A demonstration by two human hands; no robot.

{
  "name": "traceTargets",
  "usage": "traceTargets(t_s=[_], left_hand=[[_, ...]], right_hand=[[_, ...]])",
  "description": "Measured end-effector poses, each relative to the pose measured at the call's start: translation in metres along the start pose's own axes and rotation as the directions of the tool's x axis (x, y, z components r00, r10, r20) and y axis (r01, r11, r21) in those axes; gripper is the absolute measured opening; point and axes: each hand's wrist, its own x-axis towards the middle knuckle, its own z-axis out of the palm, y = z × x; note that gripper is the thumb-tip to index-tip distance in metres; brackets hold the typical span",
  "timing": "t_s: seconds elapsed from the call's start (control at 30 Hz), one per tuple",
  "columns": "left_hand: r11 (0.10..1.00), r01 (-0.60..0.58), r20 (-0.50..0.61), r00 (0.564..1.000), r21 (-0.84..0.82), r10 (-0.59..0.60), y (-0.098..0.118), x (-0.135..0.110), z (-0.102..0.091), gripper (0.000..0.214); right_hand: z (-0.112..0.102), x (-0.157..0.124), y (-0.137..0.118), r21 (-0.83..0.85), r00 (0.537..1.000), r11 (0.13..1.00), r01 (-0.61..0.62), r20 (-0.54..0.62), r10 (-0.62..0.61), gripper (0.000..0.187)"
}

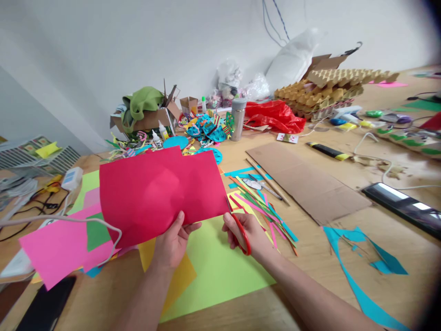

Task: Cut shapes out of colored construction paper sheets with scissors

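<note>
My left hand (171,244) pinches the lower edge of a red sheet of paper (158,191) and holds it up over the table. My right hand (248,234) grips red-handled scissors (239,228), whose blades meet the sheet's lower right corner. Below the sheet lie a lime green sheet (220,266), a yellow sheet (179,276) and a pink sheet (58,250). A heap of thin coloured paper strips (263,207) lies just right of the scissors.
A flat cardboard piece (306,184) and blue paper offcuts (365,262) lie to the right. Egg cartons (330,89), a red bag (275,116), a metal bottle (237,118), glue bottles (160,133) and a cluttered box (148,115) stand at the back. A dark phone (403,207) lies far right.
</note>
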Motion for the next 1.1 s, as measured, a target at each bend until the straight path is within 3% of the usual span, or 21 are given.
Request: traceTargets(t_s=[0.5,0.77,1.1], left_hand=[[1.000,-0.003,-0.001,1.000,0.014,0.003,0.0003,0.0001,0.0017,0.045],[0.999,-0.037,-0.006,0.999,0.037,0.037,0.0013,-0.0019,0.0038,0.043],[0.995,-0.068,0.036,0.997,0.073,0.066,0.0008,-0.0007,0.0018,0.047]], right_hand=[[-0.0025,-0.0024,-0.0051,-0.015,0.998,0.999,0.046,0.051,-0.045,0.054],[-0.0008,0.0000,-0.0038,0.008,1.000,1.000,-0.008,0.004,0.008,0.049],[-0.0021,-0.0013,-0.0069,-0.051,0.999,0.999,0.001,0.048,0.002,0.051]])
